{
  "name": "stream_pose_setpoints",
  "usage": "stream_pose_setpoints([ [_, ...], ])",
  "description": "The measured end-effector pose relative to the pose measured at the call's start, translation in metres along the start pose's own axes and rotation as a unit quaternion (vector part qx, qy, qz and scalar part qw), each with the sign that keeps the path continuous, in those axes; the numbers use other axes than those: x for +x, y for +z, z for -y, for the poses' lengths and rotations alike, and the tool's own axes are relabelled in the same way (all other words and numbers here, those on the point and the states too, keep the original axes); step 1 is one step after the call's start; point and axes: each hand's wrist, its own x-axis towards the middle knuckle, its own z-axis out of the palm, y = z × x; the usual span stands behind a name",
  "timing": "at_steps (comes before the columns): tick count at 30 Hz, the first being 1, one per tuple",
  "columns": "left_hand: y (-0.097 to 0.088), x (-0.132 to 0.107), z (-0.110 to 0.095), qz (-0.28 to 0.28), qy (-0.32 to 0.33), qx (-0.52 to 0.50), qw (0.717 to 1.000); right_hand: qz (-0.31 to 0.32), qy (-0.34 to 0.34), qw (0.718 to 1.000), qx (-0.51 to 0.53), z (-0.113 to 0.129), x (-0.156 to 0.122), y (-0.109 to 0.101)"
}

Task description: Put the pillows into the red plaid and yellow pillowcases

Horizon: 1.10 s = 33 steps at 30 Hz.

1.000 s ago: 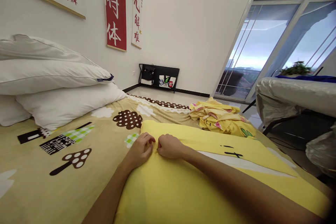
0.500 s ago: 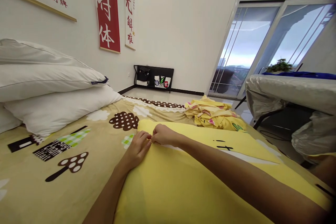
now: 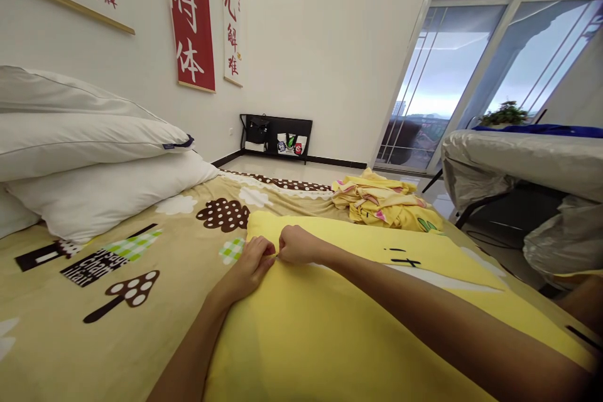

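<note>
A yellow fabric cover (image 3: 320, 333) lies spread on the bed before me, a long slit running across it. White material (image 3: 443, 277) shows through that slit, towards the right. At the slit's left end, my left hand (image 3: 252, 264) pinches the yellow edge between thumb and fingers, its palm resting on the cover. Close beside it, my right hand (image 3: 296, 245) is closed in a pinch at the same edge, knuckles up. Whatever small part lies between the fingertips is too hidden to make out. Small black markings are printed on the cover's far flap.
A patterned beige bedspread (image 3: 188, 301) lies under everything. White pillows (image 3: 117, 191) are stacked at left, and crumpled yellow printed fabric (image 3: 386, 201) lies beyond the cover. A plastic-covered table (image 3: 522, 154) stands at right; a low black rack (image 3: 301, 138) is by the far wall.
My right hand has shifted slightly rightward along the slit, so the gap between the two hands is a little wider. My left hand keeps its pinch almost in place.
</note>
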Motion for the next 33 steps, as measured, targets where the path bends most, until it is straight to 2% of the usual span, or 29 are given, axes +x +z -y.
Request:
stream_pose_setpoints([
  [5, -0.002, 0.001, -0.003, 0.012, -0.017, -0.003, 1.000, 0.004, 0.018, 1.000, -0.022, 0.002, -0.003, -0.001],
  [10, -0.003, 0.001, -0.002, 0.005, -0.038, -0.056, 0.998, 0.012, 0.016, 1.000, -0.022, 0.005, -0.004, -0.007],
  [16, -0.012, -0.001, -0.002, 0.012, -0.057, -0.157, 0.986, 0.040, 0.025, 0.999, 0.002, 0.014, -0.007, -0.027],
  [19, -0.017, -0.002, -0.004, 0.011, -0.057, -0.172, 0.983, 0.048, 0.027, 0.998, 0.020, 0.015, -0.013, -0.037],
  [25, -0.017, -0.002, -0.007, -0.008, -0.059, -0.161, 0.985, 0.061, 0.053, 0.995, 0.058, -0.014, -0.032, -0.039],
  [33, -0.014, -0.006, -0.005, 0.027, -0.051, -0.158, 0.986, 0.043, 0.091, 0.991, 0.086, -0.061, -0.078, -0.045],
])
